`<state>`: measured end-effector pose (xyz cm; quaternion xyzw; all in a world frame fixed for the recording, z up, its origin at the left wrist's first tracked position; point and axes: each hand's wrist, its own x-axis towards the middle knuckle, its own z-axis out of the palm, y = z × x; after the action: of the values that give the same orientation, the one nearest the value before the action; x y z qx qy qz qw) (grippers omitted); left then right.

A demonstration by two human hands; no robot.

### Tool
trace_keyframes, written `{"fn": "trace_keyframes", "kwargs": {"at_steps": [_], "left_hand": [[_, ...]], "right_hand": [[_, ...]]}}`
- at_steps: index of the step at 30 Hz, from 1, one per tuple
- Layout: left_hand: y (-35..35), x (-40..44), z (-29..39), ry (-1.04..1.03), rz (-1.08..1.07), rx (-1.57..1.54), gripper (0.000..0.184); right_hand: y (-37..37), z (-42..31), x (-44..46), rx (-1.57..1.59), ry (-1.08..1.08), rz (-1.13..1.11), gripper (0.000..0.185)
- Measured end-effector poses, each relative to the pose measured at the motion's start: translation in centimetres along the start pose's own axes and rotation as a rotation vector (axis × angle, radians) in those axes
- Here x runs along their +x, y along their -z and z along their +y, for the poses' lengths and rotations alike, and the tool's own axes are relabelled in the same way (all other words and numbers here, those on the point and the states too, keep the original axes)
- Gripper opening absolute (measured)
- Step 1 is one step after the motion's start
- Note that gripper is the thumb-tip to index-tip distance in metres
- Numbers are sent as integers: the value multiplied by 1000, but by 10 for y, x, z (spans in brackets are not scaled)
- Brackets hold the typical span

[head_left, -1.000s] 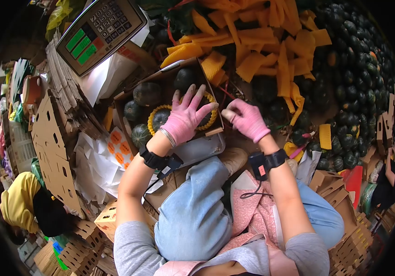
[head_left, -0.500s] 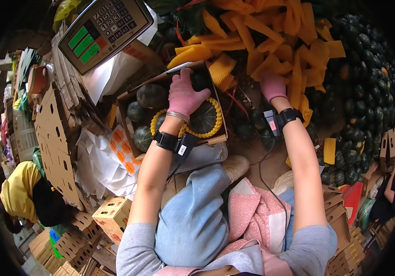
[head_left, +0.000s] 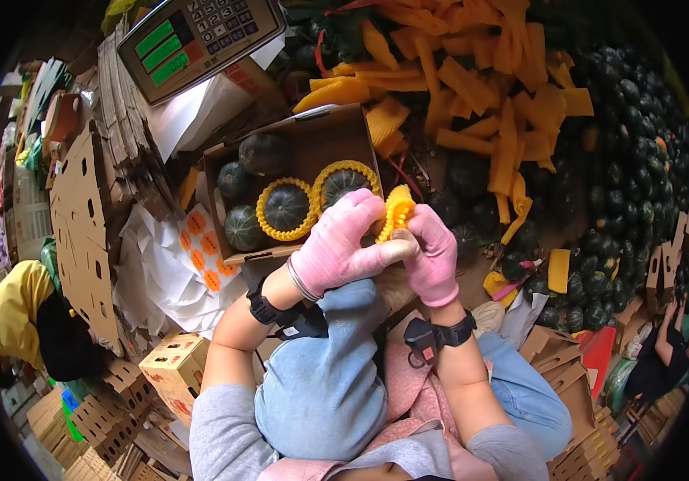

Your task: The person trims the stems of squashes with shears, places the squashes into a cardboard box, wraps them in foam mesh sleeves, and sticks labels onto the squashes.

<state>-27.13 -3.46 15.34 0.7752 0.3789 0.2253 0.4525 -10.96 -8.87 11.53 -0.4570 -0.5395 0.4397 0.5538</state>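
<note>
In the cardboard box (head_left: pixel 328 124), from left to right, three dark green pumpkins sit bare: one low at the near corner (head_left: pixel 243 228), one beside it higher up (head_left: pixel 234 181), and one toward the far side (head_left: pixel 263 154). Next come two with yellow foam rings around them, one (head_left: pixel 286 208) just beside the other (head_left: pixel 343 187). So I'd judge the box partway along: two ringed, three not. My left hand (head_left: pixel 327 251) is half closed, thumb stretched out, at the near side of another foam sleeve (head_left: pixel 397 210); my right hand (head_left: pixel 433 260) is mostly closed, pinching that sleeve just outside the box. Orange foam pieces (head_left: pixel 470 86) lie loose beyond, and more pumpkins (head_left: pixel 633 128) are heaped at the far right.

The scale (head_left: pixel 200 42) is cut off at the top. My left glove covers part of the second ringed pumpkin, and I can't tell whether those fingers truly grip the sleeve. The heap's outer edge fades into darkness.
</note>
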Motion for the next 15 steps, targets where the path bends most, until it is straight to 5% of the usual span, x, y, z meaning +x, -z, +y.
{"fn": "trace_keyframes", "kwargs": {"at_steps": [3, 6, 8, 10, 12, 13, 14, 15], "left_hand": [[0, -3, -23, 130, 3, -666, 31], [-2, -3, -22, -223, 91, -232, 23], [-9, -4, -20, -199, 185, -112, 26], [-13, -2, -20, -123, 297, -27, 26], [1, -7, -23, 352, 51, -924, 17], [5, -9, -26, 362, 15, -1179, 17], [9, -12, -28, 368, -18, -1436, 19], [20, -11, -26, 478, -49, -1356, 24]], "right_hand": [[-2, -9, -10, 175, -167, 131, 13], [-14, -12, -4, 16, -79, 302, 30], [-19, -17, 2, -218, -148, 308, 42], [-27, -17, 12, -83, -107, 440, 35], [-16, -8, 11, -337, -88, 319, 25], [-6, 0, 9, -461, -81, 251, 20], [10, 16, 6, -229, -307, 81, 13], [17, 16, 6, 300, -466, 69, 20]]}}
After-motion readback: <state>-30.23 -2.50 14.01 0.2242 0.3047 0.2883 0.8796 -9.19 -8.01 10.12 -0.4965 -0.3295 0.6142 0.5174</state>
